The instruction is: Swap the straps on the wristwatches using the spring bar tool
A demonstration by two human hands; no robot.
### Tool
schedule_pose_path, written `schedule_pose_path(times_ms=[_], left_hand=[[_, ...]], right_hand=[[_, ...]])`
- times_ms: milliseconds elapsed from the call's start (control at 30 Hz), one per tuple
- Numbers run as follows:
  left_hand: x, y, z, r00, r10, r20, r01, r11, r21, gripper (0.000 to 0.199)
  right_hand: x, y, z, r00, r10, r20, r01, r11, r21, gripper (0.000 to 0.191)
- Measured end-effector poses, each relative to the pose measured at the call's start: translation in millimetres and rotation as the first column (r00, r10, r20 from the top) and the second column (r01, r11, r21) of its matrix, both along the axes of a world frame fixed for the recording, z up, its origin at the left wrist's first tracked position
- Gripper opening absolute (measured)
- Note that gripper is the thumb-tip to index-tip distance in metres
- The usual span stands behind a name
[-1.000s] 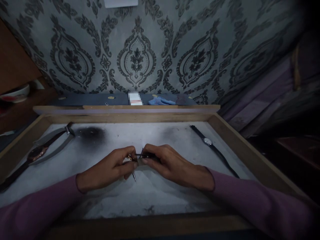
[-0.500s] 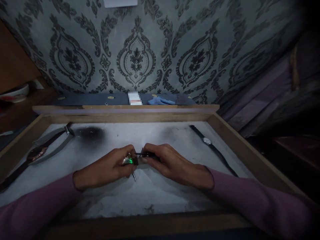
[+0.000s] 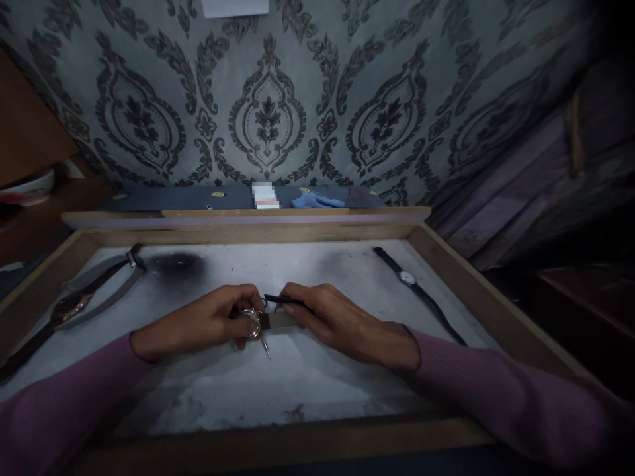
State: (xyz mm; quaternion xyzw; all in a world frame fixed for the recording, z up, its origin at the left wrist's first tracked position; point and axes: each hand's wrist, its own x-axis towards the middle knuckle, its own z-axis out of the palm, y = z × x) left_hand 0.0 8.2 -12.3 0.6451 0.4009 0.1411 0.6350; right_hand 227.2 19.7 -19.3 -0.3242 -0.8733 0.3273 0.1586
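My left hand (image 3: 218, 322) is closed on a wristwatch with a round, shiny case (image 3: 252, 323), thumb across its edge. From the case a brownish-grey strap (image 3: 278, 320) runs right, toward the fingers of my right hand (image 3: 333, 320). That hand is closed round a thin black tool (image 3: 278, 299), whose tip points left above the strap; its exact kind cannot be made out. Whether the right fingers also touch the strap is hidden. Just below the case, a slim metal pin-like tool (image 3: 266, 348) shows against the white surface.
A wooden-rimmed tray (image 3: 248, 233) with a white base surrounds the hands. A dark-strapped watch (image 3: 69, 305) lies left beside a grey band (image 3: 119, 285); a black-strapped watch (image 3: 407, 277) lies right. Behind the rim is a blue cloth (image 3: 317, 199). Patterned wallpaper (image 3: 268, 125) rises beyond.
My left hand has tilted the watch so its round case shows more fully, and the green glint is gone. The black tool's tip has risen slightly. More strap shows between the hands.
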Motion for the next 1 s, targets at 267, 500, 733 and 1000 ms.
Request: schedule_pose_path(times_ms=[267,500,733,1000], left_hand=[[2,2,1.9,0.998,0.021,-0.052,-0.019,0.999,0.040,0.014],[-2,3,-7.5,0.999,0.035,-0.035,-0.034,0.999,0.020,0.007],[-2,4,8.5,0.989,-0.013,-0.150,0.014,1.000,0.006,0.017],[-18,6,26.6,0.938,-0.270,-0.219,0.270,0.962,-0.030,0.018]], right_hand=[[0,0,-0.5,1.000,-0.002,0.021,0.002,1.000,-0.018,0.013],[0,-1,0.6,0.999,0.035,0.005,-0.035,0.999,-0.029,0.014],[3,2,3.7,0.998,-0.001,0.070,0.003,0.999,-0.038,0.016],[10,11,4.3,0.935,-0.219,0.278,0.145,0.953,0.265,0.018]])
